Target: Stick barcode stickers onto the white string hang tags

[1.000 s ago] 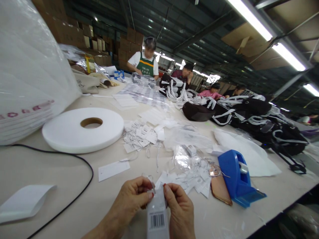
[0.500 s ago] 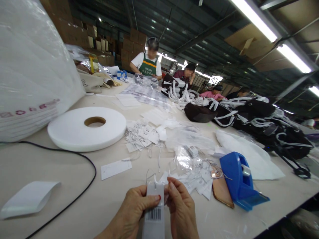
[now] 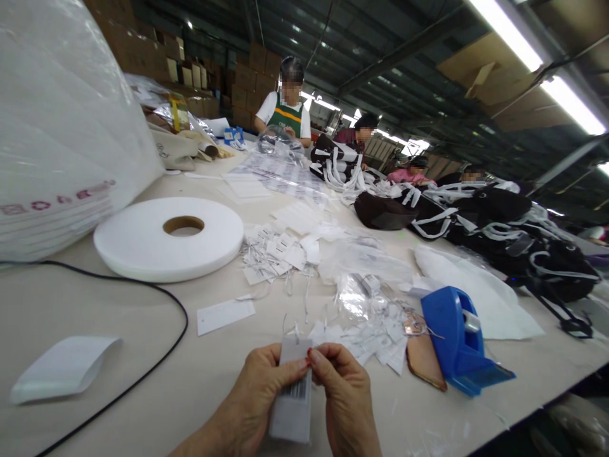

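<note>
My left hand (image 3: 259,387) grips a white hang tag (image 3: 292,416) with a barcode on it, the thumb pressed across its front. A thin string loop stands up from the tag's top end. My right hand (image 3: 345,387) is closed at the tag's right edge, thumb and forefinger pinched together there; whether something small sits between them is hidden. Beyond my hands lie a heap of small white tags with strings (image 3: 273,251) and a second loose pile of tags (image 3: 380,336). A single white tag (image 3: 226,315) lies flat to the left.
A big white tape roll (image 3: 128,244), a black cable (image 3: 162,362) and a curled white strip (image 3: 61,368) are at left. To the right stand a blue tape dispenser (image 3: 451,336) and a copper-coloured phone (image 3: 425,362). Black bags with white straps (image 3: 504,222) lie behind; several co-workers sit beyond.
My right fingertips have moved from the string near the tag's top to its right edge, by my left thumb. The tag's lower end has come into view. The camera view has shifted slightly.
</note>
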Available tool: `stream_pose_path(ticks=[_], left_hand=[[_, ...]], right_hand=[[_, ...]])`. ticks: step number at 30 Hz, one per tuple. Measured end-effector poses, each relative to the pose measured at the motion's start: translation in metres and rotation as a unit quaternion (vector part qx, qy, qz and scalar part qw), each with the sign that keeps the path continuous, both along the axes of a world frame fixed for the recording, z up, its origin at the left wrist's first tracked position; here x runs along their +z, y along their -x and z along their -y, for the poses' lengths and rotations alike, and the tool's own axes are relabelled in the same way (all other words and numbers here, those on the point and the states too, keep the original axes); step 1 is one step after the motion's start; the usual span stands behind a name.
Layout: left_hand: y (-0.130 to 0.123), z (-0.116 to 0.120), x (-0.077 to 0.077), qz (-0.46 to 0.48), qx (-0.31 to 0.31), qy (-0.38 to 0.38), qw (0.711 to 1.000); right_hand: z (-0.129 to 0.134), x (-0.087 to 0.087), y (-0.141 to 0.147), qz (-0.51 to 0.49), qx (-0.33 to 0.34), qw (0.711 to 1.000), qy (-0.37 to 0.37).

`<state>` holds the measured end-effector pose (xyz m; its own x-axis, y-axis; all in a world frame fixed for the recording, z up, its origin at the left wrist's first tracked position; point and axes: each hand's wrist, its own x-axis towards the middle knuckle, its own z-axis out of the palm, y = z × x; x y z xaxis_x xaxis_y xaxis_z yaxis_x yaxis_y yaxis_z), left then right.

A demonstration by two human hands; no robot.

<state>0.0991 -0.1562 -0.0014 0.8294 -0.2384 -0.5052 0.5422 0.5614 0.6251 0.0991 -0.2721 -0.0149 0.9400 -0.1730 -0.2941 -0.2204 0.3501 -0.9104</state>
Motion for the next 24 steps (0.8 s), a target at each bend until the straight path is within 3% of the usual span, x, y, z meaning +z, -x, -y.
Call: stream_pose_path(ticks=[12,17,24], left_hand=[[-0.007,-0.001,-0.007,-0.019,0.064,0.040,0.997],[-0.006,0.001,-0.006,-0.015,0.082,0.062,0.995],[-0.005,0.001,-0.006,-0.004,0.074,0.071,0.995]], right_hand=[[-0.005,-0.006,0.012,-0.045,0.034,0.998,-0.031],[-0.008,-0.008,0.011,-0.057,0.019,0.996,-0.067],[-0.009,-0.013,0.014,-0.035,-0.002,0.998,-0.054]])
